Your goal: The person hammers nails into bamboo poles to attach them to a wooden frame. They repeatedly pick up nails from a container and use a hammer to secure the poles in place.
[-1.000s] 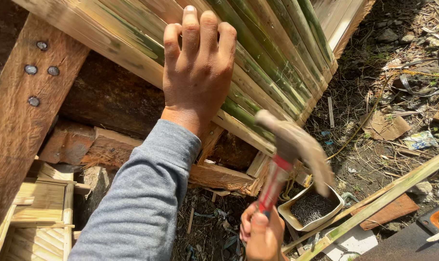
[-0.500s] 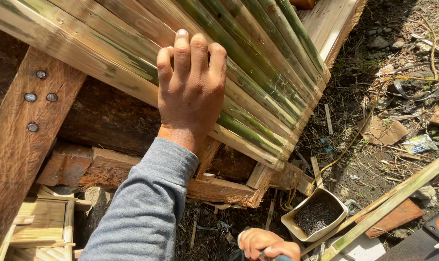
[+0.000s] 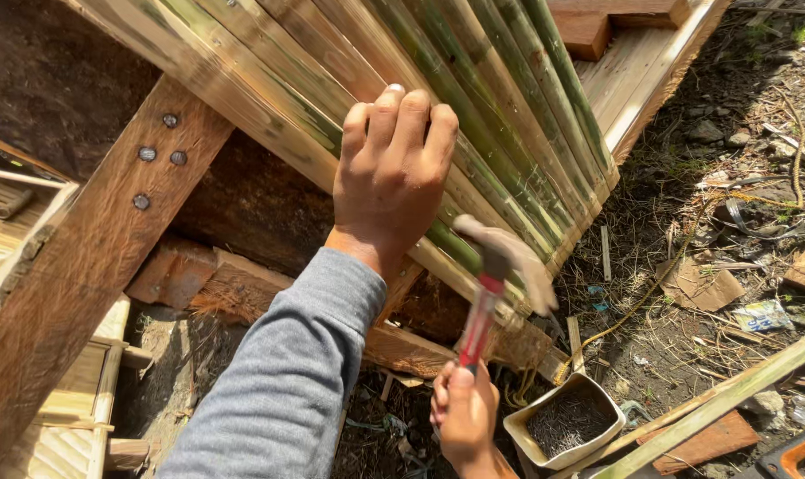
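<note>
Blurring obscures the hammer [image 3: 496, 275] head; right hand [image 3: 463, 415] closed around its red handle, left hand [image 3: 392, 173] pressed flat, fingers extended, on bamboo slats [image 3: 473, 106].

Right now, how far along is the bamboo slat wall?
Done: most bamboo slats already lie side by side on the frame. In hand: the left hand presses a slat while the right hand swings a red-handled hammer at the lower edge. Left: loose bamboo strip and a tub of nails remain.

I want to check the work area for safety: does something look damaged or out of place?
Nothing looks damaged. The left hand presses the bamboo slats, the right hand holds a hammer, blurred. Scraps litter the ground.
</note>
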